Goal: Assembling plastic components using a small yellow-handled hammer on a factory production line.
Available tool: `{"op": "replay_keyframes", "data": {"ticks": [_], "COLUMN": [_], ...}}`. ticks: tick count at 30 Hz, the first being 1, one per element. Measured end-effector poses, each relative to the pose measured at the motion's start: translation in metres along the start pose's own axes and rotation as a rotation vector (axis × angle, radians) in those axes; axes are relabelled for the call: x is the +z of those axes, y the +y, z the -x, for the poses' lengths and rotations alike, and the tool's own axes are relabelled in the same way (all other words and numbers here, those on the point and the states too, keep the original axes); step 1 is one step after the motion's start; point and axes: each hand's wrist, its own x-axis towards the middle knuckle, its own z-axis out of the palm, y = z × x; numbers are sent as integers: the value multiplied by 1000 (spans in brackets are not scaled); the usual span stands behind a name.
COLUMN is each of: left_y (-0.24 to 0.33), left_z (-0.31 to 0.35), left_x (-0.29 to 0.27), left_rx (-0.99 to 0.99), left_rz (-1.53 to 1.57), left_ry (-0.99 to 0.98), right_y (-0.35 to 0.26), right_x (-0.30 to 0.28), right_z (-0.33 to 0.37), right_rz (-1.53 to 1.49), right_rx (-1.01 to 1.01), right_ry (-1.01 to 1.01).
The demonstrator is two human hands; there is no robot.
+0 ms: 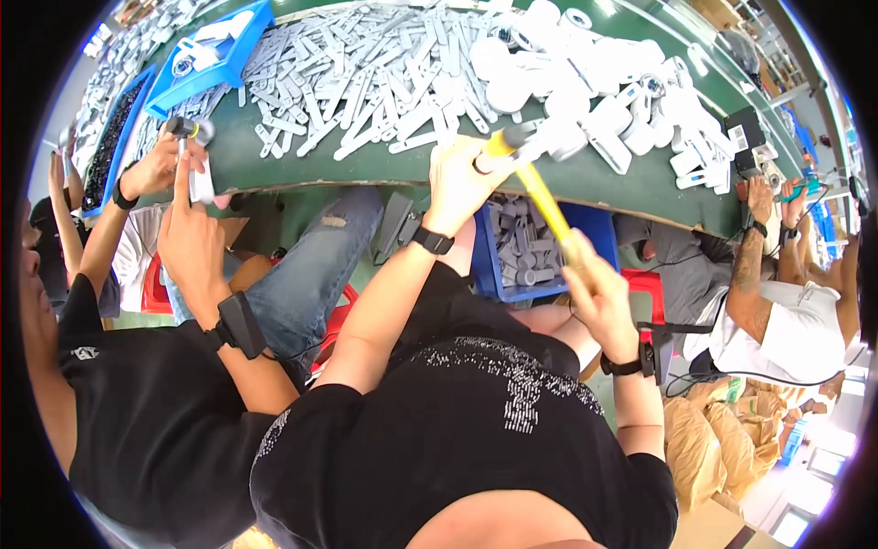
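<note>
My right hand is wrapped round the yellow handle of a hammer, which slants up and left over the table edge. The hammer's dark and yellow head is close to my left hand. That hand's fingers are closed on a white plastic part, mostly hidden by the fingers and the hammer head. Just beyond lie a heap of flat grey plastic strips and a heap of white rounded plastic housings.
Below the edge of the green table stands a blue bin of grey parts. A blue tray is at the far left. The co-worker at left holds a small hammer; another person sits at right. Brown sacks lie lower right.
</note>
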Motion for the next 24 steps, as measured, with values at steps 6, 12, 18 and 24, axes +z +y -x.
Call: {"op": "replay_keyframes", "data": {"ticks": [6, 12, 18, 24], "left_y": [-3, -6, -9, -12], "left_z": [14, 24, 28, 24], "left_x": [7, 13, 13, 12], "left_rx": [327, 504, 534, 484], "left_rz": [-255, -355, -370, -324], "left_ry": [75, 88, 81, 111], "right_y": [8, 16, 19, 27], "right_x": [-2, 7, 11, 8], "right_z": [30, 50, 51, 51], "right_rz": [-441, -432, -426, -206], "right_rx": [294, 418, 415, 268], "right_ry": [489, 431, 398, 321]}}
